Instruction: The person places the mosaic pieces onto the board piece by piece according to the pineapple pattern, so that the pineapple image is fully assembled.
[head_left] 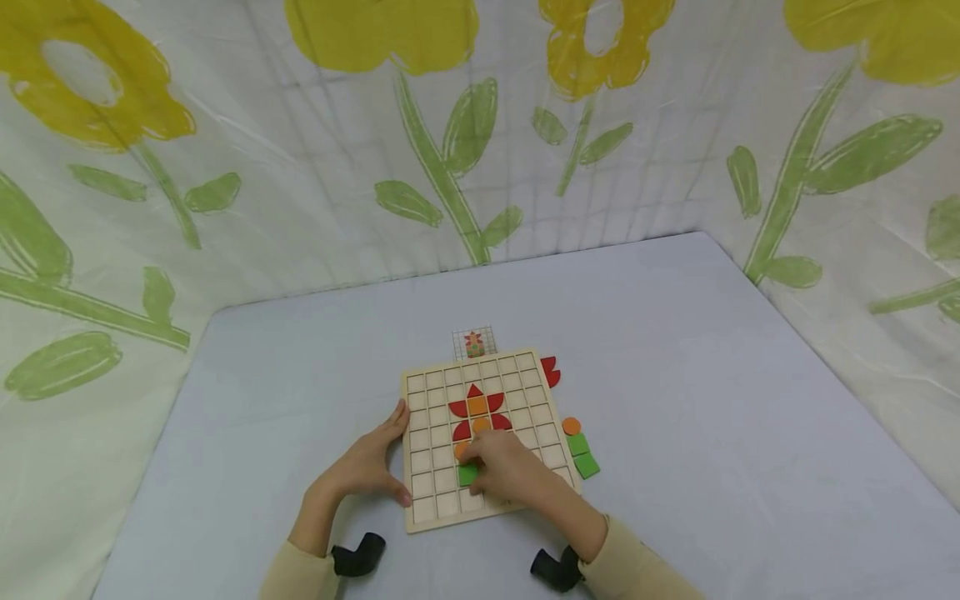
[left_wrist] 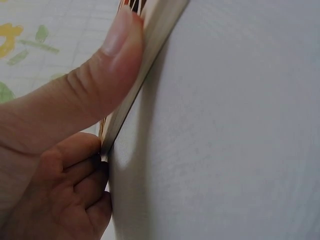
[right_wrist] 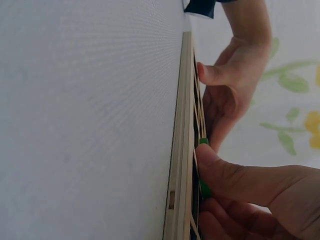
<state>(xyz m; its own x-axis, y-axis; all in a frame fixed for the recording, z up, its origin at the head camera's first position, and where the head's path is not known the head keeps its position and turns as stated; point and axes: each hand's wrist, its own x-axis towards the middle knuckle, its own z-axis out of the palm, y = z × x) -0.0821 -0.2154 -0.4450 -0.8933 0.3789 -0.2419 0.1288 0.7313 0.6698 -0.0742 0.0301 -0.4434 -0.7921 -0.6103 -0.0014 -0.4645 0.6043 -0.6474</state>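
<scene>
Pale wood makes the gridded board [head_left: 528, 417], which lies flat on the table [head_left: 675, 350], between the two hands and partly under the right one. It looks stiff, of moderate weight, and perhaps able to slide, so its edges seem the best place to take hold. Left hand [head_left: 363, 461] has its thumb and fingers spread apart against the side edge. Right hand [head_left: 510, 468] has thumb and fingers together, pinching what appears to be a green square [right_wrist: 205, 190] at the board's surface. Such a piece looks thin, light and rigid, maybe a little slippery; I would take it by two opposite edges.

On the board, beyond the right fingertips, I count five red pieces [head_left: 475, 391], one orange square [head_left: 477, 406] and one orange circle [head_left: 481, 425]. Touching these fingertips is a second orange circle [head_left: 461, 451]. One green piece [head_left: 467, 476] shows just left of them; I cannot tell whether it is the pinched one. To the right of the right hand, beside the board, are two loose red pieces [head_left: 553, 379], one loose orange circle [head_left: 572, 426] and two loose green squares [head_left: 578, 444]. Beyond both hands is one small card [head_left: 473, 342]
</scene>
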